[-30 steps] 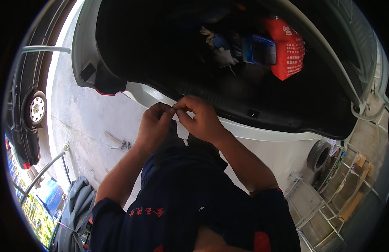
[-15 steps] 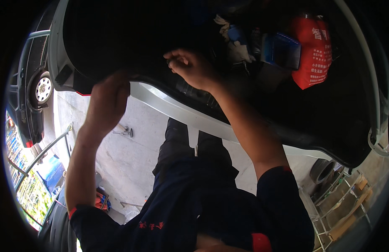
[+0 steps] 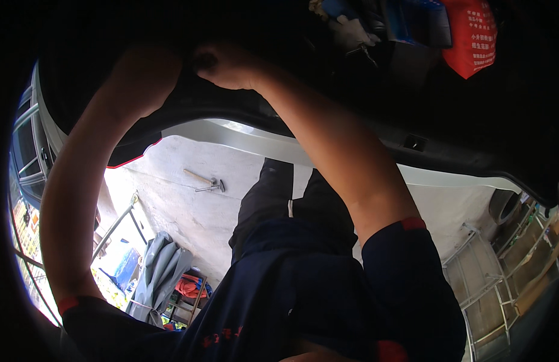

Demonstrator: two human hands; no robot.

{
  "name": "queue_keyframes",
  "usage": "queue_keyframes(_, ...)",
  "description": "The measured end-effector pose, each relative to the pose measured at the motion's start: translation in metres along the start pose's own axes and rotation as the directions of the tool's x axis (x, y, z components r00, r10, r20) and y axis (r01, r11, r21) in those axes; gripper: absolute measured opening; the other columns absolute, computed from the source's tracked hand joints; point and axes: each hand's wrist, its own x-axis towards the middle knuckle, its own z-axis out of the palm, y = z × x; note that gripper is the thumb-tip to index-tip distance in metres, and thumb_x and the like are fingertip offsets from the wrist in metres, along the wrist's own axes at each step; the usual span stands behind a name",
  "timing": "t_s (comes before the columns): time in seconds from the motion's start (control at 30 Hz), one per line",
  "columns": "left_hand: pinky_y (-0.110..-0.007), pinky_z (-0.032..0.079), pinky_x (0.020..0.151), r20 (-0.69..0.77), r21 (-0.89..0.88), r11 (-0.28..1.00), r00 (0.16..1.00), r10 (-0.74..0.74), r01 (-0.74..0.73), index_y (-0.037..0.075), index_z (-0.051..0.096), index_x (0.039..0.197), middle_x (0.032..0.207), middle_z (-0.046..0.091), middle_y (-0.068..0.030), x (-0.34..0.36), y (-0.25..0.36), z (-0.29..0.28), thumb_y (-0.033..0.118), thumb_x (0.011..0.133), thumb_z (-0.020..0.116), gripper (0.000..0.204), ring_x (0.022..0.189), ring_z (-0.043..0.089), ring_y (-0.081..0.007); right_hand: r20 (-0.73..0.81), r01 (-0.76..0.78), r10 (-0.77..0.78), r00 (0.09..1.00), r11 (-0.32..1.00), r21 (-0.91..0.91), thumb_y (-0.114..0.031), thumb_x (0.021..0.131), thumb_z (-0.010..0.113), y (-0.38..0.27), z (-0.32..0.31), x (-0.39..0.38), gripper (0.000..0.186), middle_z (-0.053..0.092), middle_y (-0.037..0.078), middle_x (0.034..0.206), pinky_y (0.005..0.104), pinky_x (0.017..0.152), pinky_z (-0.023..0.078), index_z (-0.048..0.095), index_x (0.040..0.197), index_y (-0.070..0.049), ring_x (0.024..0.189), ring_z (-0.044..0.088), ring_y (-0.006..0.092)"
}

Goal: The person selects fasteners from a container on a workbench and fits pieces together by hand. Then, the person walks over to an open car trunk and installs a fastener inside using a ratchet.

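I lean over a car's open boot, and both hands are inside its dark left part. My left hand (image 3: 148, 78) reaches in past the black rear trim (image 3: 231, 111); its fingers are lost in shadow. Close beside it on the right is my right hand (image 3: 228, 67), fingers curled in. A dark patch shows at those fingers, but I cannot make out what it is. What either hand touches is too dark to see.
Deeper in the boot lie a red printed bag (image 3: 471, 42), a blue box (image 3: 419, 23) and a crumpled whitish cloth (image 3: 353, 33). Hammers (image 3: 216, 184) lie on the concrete floor. A grey tarp (image 3: 159, 274) hangs at left; a metal rack (image 3: 481, 277) and tyre (image 3: 504, 205) stand at right.
My view has shifted, and I lean further over the boot. Both hands have moved deeper into its dark left part, the right hand going leftward and closer to the left.
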Motion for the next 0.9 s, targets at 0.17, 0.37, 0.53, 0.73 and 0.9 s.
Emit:
queue_keyframes(0.17, -0.040, 0.064, 0.080, -0.074, -0.047, 0.998, 0.997, 0.028, -0.031, 0.004, 0.076, 0.098, 0.095, 0.077, -0.0152, -0.007, 0.001, 0.013, 0.006, 0.095, 0.070, 0.007, 0.087, 0.077, -0.0271, -0.051, 0.052, -0.056, 0.997, 0.996, -0.070, -0.028, 0.103, 0.067, 0.001, 0.011, -0.013, 0.035, 0.075, 0.014, 0.122, 0.0422, 0.098, 0.059, 0.072, 0.132, -0.010, 0.111, 0.073, 0.0291)
queue_keyframes(0.37, -0.041, 0.063, 0.084, -0.023, -0.050, 0.994, 0.996, 0.092, -0.093, 0.004, 0.076, 0.098, 0.096, 0.077, -0.0151, -0.015, -0.003, 0.014, 0.003, 0.095, 0.068, 0.009, 0.089, 0.077, -0.0280, -0.079, 0.119, -0.121, 0.989, 0.992, -0.035, -0.023, 0.099, 0.070, 0.009, 0.029, -0.025, 0.033, 0.075, 0.014, 0.120, 0.0420, 0.097, 0.059, 0.072, 0.130, -0.009, 0.110, 0.073, 0.0289)
queue_keyframes(0.53, -0.042, 0.061, 0.091, 0.127, -0.110, 0.988, 0.984, 0.126, -0.112, 0.003, 0.077, 0.099, 0.100, 0.076, -0.0160, -0.009, -0.001, -0.006, 0.001, 0.093, 0.067, 0.011, 0.097, 0.076, -0.0298, -0.109, 0.202, -0.203, 0.973, 0.979, -0.017, -0.020, 0.098, 0.071, 0.015, 0.032, -0.032, 0.033, 0.074, 0.015, 0.120, 0.0427, 0.099, 0.059, 0.071, 0.128, -0.008, 0.111, 0.072, 0.0293)
queue_keyframes(0.73, -0.043, 0.060, 0.093, 0.178, -0.102, 0.981, 0.968, 0.179, -0.162, 0.005, 0.078, 0.094, 0.101, 0.077, -0.0154, -0.009, -0.006, -0.008, 0.001, 0.089, 0.070, 0.011, 0.099, 0.075, -0.0298, -0.089, 0.176, -0.174, 0.981, 0.984, 0.018, -0.016, 0.095, 0.074, 0.014, 0.038, -0.030, 0.033, 0.073, 0.015, 0.125, 0.0421, 0.100, 0.059, 0.071, 0.127, -0.007, 0.114, 0.071, 0.0298)
queue_keyframes(0.9, -0.043, 0.061, 0.091, 0.301, -0.146, 0.977, 0.934, 0.190, -0.152, 0.006, 0.079, 0.094, 0.099, 0.078, -0.0148, -0.001, -0.005, -0.011, 0.001, 0.086, 0.071, 0.012, 0.096, 0.076, -0.0292, -0.119, 0.175, -0.173, 0.978, 0.985, 0.001, -0.013, 0.094, 0.074, 0.010, 0.035, -0.027, 0.031, 0.075, 0.014, 0.115, 0.0413, 0.094, 0.061, 0.072, 0.124, -0.007, 0.105, 0.074, 0.0295)
